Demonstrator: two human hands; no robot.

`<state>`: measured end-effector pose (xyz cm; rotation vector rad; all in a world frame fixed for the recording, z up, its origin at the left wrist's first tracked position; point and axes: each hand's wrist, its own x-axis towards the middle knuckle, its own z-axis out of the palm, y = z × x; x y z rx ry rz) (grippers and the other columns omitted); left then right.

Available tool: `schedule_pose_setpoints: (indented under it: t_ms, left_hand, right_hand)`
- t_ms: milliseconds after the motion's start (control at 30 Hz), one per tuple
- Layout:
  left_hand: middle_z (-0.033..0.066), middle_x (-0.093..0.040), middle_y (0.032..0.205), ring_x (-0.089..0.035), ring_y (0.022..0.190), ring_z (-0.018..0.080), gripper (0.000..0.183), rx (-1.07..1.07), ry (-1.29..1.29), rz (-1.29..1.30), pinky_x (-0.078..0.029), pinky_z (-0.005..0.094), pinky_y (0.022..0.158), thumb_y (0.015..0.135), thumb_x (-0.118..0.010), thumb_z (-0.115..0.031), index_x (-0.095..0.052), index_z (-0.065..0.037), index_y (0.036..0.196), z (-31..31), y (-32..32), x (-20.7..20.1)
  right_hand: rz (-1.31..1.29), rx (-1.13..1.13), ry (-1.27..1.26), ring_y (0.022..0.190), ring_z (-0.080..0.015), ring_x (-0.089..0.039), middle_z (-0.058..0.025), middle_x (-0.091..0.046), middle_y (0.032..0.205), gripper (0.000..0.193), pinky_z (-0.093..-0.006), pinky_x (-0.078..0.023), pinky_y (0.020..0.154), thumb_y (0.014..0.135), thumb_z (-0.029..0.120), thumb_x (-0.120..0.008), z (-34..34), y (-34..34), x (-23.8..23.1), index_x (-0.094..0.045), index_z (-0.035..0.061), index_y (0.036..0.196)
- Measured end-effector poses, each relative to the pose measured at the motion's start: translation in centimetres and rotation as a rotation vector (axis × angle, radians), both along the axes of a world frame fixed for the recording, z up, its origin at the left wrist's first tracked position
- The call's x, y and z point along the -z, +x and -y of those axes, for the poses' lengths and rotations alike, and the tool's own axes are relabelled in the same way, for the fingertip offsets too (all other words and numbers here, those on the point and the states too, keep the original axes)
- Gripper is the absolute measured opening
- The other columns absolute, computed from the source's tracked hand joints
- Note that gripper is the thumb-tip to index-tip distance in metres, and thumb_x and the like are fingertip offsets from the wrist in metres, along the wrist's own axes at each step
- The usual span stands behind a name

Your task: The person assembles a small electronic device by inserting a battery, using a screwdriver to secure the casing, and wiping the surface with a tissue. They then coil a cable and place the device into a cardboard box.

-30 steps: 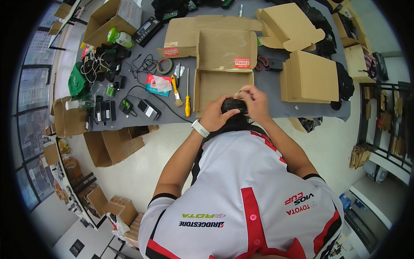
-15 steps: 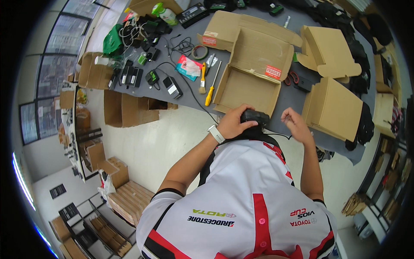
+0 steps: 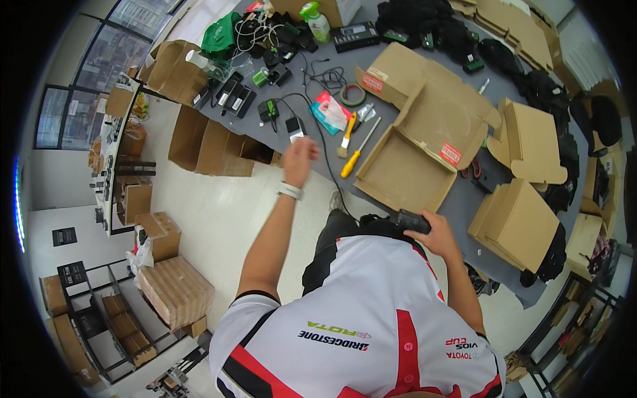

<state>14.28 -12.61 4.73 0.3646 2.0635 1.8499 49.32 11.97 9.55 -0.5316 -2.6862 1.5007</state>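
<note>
Grey surface point(image 3: 464, 205) cluttered with boxes: right hand point(image 3: 439, 233) closed on black device point(image 3: 409, 220) at near edge, left hand point(image 3: 300, 159) loosely curled, empty, over white adapter point(image 3: 295, 126), well left of device.

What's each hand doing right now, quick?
Left hand: empty, reaching over the table edge toward the black cable; open or closed cannot be told.
Right hand: closed on a black device.

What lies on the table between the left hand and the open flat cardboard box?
In the head view, a black cable, a paintbrush and a yellow-handled screwdriver lie on the grey table between the left hand and the open cardboard box.
</note>
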Motion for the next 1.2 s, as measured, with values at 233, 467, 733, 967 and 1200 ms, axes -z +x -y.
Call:
schedule_pose_setpoints:
  t_ms: [233,467,733,967,1200]
  left_hand:
    - [0.0179,-0.076,0.091,-0.074,0.075,0.0274,0.041,-0.389,-0.667,0.043,-0.058,0.0389,0.07,0.103,-0.065,-0.039,-0.071,0.001,0.092,10.7,-23.3,17.0]
    - [0.0242,-0.078,0.097,-0.076,0.096,0.0382,0.057,-0.117,-1.158,-0.166,-0.061,0.0423,0.084,0.084,-0.079,-0.053,-0.077,0.004,0.085,4.2,-24.0,20.2]
    - [0.0246,-0.074,0.079,-0.074,0.06,0.0304,0.018,-0.242,-0.554,0.266,-0.057,0.0414,0.059,0.091,-0.061,-0.008,-0.065,0.005,0.078,5.4,-25.3,20.4]
    - [0.0119,-0.058,0.065,-0.054,0.048,0.0204,0.024,-0.498,-0.455,0.207,-0.046,0.0383,0.044,0.094,-0.049,-0.016,-0.062,0.002,0.083,9.2,-30.3,24.2]
    - [0.0036,-0.047,0.059,-0.046,0.043,0.015,0.017,-0.385,-0.145,0.506,-0.037,0.0338,0.037,0.099,-0.05,-0.021,-0.058,-0.006,0.095,7.0,-25.2,17.2]
  right_hand:
    - [0.241,0.232,0.064,0.077,-0.0385,-0.071,-0.0204,-0.073,0.087,0.047,-0.0421,-0.054,0.07,0.084,0.033,-0.088,5.3,-2.9,-1.5,-0.066,0.0014,0.111]
    - [0.309,0.434,0.184,0.075,-0.0339,-0.069,-0.019,-0.071,0.085,0.046,-0.0396,-0.052,0.07,0.088,0.033,-0.085,11.8,-5.1,-2.0,-0.065,0.0003,0.113]
    - [0.251,0.71,0.054,0.077,-0.022,-0.066,-0.013,-0.071,0.086,0.044,-0.0363,-0.051,0.074,0.091,0.031,-0.083,14.7,-3.0,0.6,-0.065,-0.0003,0.117]
    - [0.293,0.79,-0.097,0.076,-0.0125,-0.063,-0.0052,-0.071,0.084,0.034,-0.0304,-0.051,0.072,0.096,0.028,-0.078,15.2,-2.8,1.3,-0.067,0.002,0.116]
    - [0.297,0.836,-0.053,0.074,-0.0128,-0.061,-0.0046,-0.068,0.079,0.034,-0.0304,-0.05,0.07,0.097,0.032,-0.077,16.7,-1.0,2.5,-0.066,0.0023,0.108]
